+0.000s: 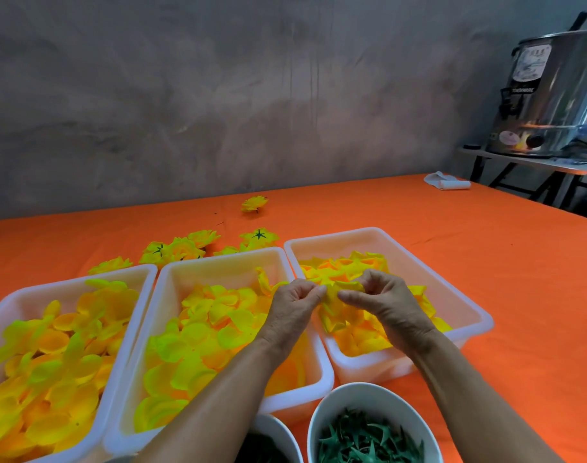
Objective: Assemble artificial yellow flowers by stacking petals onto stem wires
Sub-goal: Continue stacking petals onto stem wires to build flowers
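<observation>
Petal piece is pinched between both hands above the right tray, likely held there so more layers are within reach. Left hand and right hand each grip it with curled fingers. Stem wire not discernible. Finished flowers lie behind the trays on the orange surface.

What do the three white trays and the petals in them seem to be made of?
The trays look like translucent matte plastic: orange cloth glows through their walls. The petals look like thin, cupped synthetic fabric, matte yellow shading to orange; it could be thin plastic.
</observation>
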The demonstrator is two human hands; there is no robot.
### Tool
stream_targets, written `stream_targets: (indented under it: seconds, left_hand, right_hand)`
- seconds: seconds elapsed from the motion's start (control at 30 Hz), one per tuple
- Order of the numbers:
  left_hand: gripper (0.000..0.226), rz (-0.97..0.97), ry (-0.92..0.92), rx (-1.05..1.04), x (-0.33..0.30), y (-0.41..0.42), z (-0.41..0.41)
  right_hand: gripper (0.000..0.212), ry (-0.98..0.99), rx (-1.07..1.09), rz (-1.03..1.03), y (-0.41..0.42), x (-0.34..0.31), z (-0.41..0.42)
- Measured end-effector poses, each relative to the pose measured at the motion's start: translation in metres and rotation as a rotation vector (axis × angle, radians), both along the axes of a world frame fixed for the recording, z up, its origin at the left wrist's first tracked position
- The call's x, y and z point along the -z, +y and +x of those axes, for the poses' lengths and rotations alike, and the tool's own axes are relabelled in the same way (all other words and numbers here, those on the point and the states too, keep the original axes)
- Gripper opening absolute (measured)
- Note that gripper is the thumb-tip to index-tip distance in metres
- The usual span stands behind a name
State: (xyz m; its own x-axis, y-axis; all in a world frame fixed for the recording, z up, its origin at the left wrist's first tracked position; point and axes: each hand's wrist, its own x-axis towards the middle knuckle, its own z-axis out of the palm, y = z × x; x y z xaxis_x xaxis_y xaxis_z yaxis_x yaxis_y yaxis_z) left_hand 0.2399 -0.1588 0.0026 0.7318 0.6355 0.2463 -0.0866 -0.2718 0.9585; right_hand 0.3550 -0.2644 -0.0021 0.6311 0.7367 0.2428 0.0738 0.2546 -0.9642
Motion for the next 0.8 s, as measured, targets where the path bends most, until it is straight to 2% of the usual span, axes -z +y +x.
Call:
stream_targets:
  seconds: [0.13,0.3,0.43,0.57,0.7,0.8]
  left_hand:
    - [0.019,0.074,0.010,-0.006,0.002,0.000,0.003]
    - [0.008,0.193,0.038,0.050,0.004,-0.002,0.002]
    - [0.010,0.295,0.069,0.051,0.007,-0.001,0.003]
    - [0.018,0.314,0.051,0.019,0.008,-0.001,0.003]
    - [0.019,0.337,0.051,-0.002,0.008,-0.001,0.006]
    - [0.019,0.367,0.058,-0.006,0.008,-0.001,0.006]
  right_hand:
    - [0.030,-0.033,0.229,-0.076,0.005,0.005,0.006]
    - [0.026,0.005,0.394,-0.044,0.005,0.007,0.009]
    - [0.023,0.036,0.582,0.006,0.003,0.007,0.012]
    - [0.022,0.119,0.620,0.120,0.002,0.003,0.009]
    - [0.030,0.225,0.648,0.293,0.001,-0.003,0.008]
    - [0.026,0.312,0.692,0.332,0.001,-0.005,0.008]
